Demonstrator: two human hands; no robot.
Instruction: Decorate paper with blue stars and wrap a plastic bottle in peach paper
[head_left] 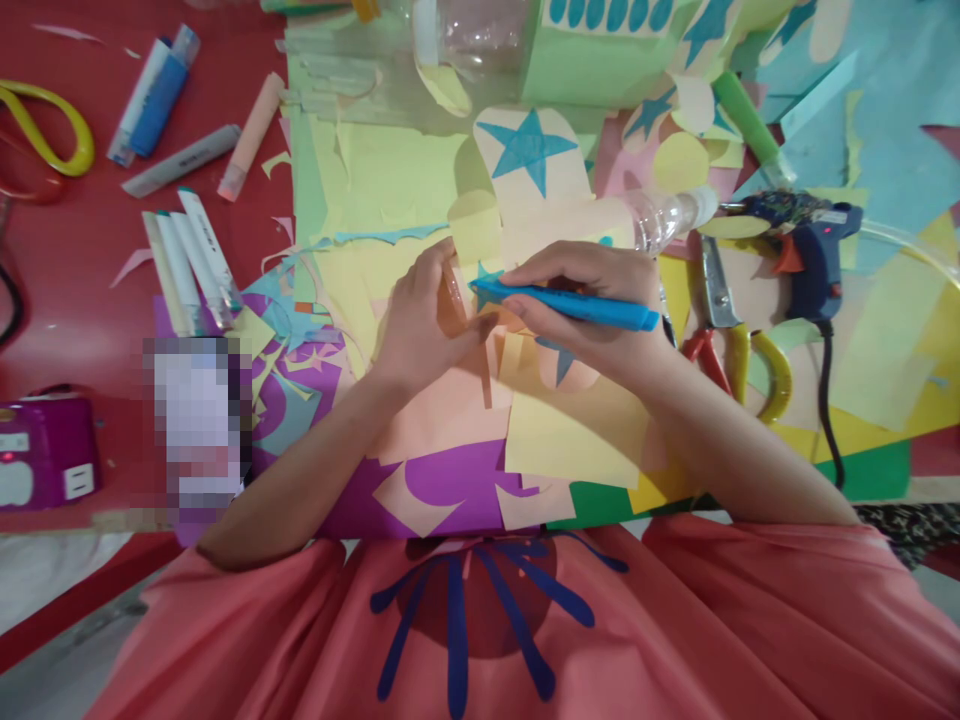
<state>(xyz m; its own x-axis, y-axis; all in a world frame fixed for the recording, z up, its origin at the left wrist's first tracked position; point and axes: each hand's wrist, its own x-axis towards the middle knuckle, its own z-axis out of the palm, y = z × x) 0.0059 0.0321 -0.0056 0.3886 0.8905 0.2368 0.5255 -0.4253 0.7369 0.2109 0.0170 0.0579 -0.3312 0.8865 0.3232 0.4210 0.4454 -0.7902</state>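
Note:
My right hand [611,270] grips a bright blue marker [592,305], its tip over a small blue star [487,277] on peach paper. My left hand [416,325] curls round the left end of that peach-covered piece, where a clear plastic rim [454,285] shows between thumb and fingers. How far the piece extends under my right hand is hidden. Just beyond lies a clear plastic bottle [660,218], its neck pointing right. A peach paper cutout with a large blue star [532,148] rests behind my hands.
A glue gun [814,250] with a cord and scissors [724,300] lie to the right. Several markers [184,260], a blurred-out object [195,420] and a purple box [49,450] are on the left. Yellow-handled scissors [71,140] lie far left. Paper scraps [427,495] cover the near side.

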